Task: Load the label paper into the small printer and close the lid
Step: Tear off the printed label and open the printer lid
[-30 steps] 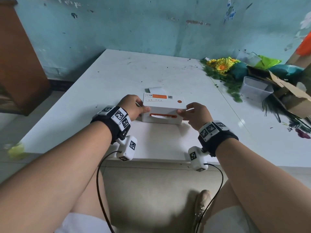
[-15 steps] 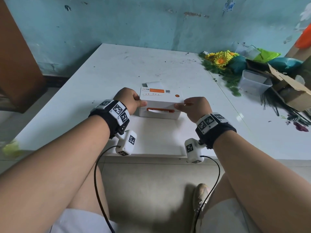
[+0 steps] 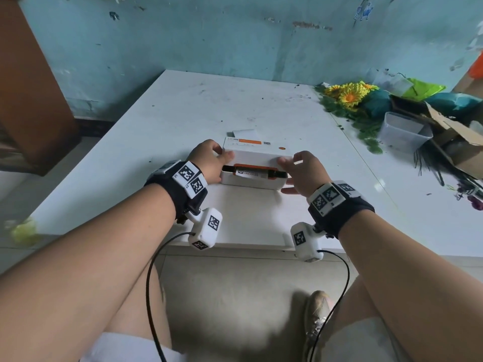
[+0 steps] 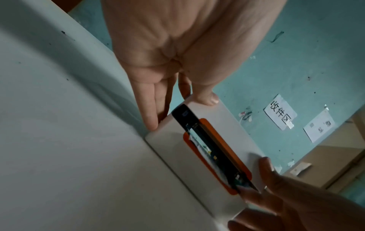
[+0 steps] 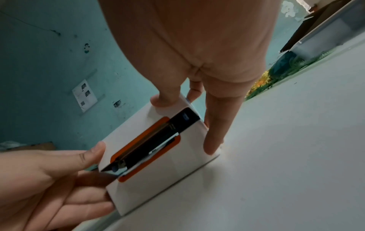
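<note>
A small white printer (image 3: 257,154) with orange trim sits on the white table (image 3: 183,113) near its front edge. Its lid is raised a little, and a dark gap (image 3: 253,170) runs along the front with a printed white strip inside. My left hand (image 3: 218,156) grips the printer's left end, thumb (image 4: 209,98) on the lid corner and fingers (image 4: 152,118) down the side. My right hand (image 3: 292,173) grips the right end, with its thumb (image 5: 164,98) on the lid and a finger (image 5: 213,140) along the side. A white paper piece (image 3: 244,133) lies just behind the printer.
Artificial sunflowers (image 3: 347,95), a clear plastic tub (image 3: 402,131) and an open cardboard box (image 3: 460,145) crowd the table's right side. A brown cabinet (image 3: 31,87) stands at the left. The blue wall (image 3: 235,43) backs the table.
The printer's lid has lifted at the front, opening a dark gap where only the orange slot showed before. Both hands stay at the printer's ends.
</note>
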